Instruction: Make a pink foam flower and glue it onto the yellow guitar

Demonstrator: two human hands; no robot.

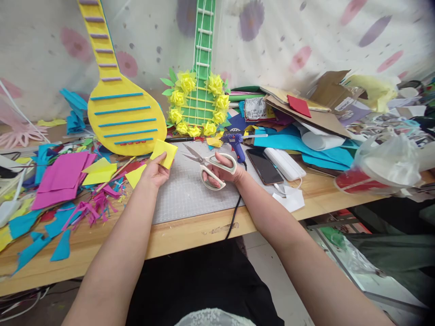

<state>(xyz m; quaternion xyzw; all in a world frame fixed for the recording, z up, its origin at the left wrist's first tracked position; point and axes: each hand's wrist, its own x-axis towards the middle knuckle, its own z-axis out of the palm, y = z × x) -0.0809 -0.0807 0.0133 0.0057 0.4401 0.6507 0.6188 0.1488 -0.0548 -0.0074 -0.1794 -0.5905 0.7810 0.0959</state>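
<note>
Between the thumb and fingers of my left hand [157, 173] is a small square of yellow paper [164, 153], held up over the left side of the grey cutting mat [183, 194]. My right hand [222, 172] has its fingers through the white handles of a pair of scissors [210, 166]. The scissor blades are parted and point left toward the yellow paper, without touching it. Just behind my right hand lies a blue glue gun [236, 144], its black cord running down over the table's front edge.
A yellow paper guitar shape [125, 118] and a green one [204, 95] ringed with yellow paper flowers lean at the back. Magenta sheets [61, 176] and coloured scraps cover the left. A phone [264, 165], white power bank [284, 164], cardboard pile [306, 113] and bagged red cup [363, 179] stand right.
</note>
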